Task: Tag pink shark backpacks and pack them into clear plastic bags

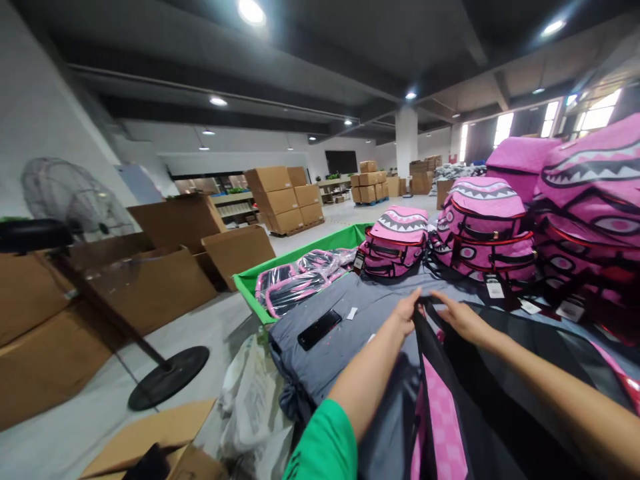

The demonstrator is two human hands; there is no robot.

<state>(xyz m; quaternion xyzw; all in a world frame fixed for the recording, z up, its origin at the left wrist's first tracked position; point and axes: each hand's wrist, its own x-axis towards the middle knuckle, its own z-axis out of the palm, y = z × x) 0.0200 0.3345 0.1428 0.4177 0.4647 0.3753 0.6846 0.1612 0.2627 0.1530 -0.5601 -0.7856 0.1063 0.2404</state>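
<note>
A black and pink backpack (493, 400) lies close in front of me on the grey cloth-covered table (360, 347), its dark side up. My left hand (407, 313) pinches a black strap at the bag's top end. Just to its right, my right hand (465, 320) has its fingers closed on the same strap. The fingertips nearly meet there, and part of the strap is hidden by them. Beyond my hands stand a small pink backpack (395, 233) and a larger pink backpack (483, 227), both with a toothed-mouth print and hanging tags.
A dark phone (320, 329) lies on the cloth at left. Behind it a green bin (300, 257) holds plastic-wrapped pink and black pieces. More pink backpacks (595, 193) are piled at right. A fan's round base (173, 377) and cardboard boxes (155, 287) occupy the left floor.
</note>
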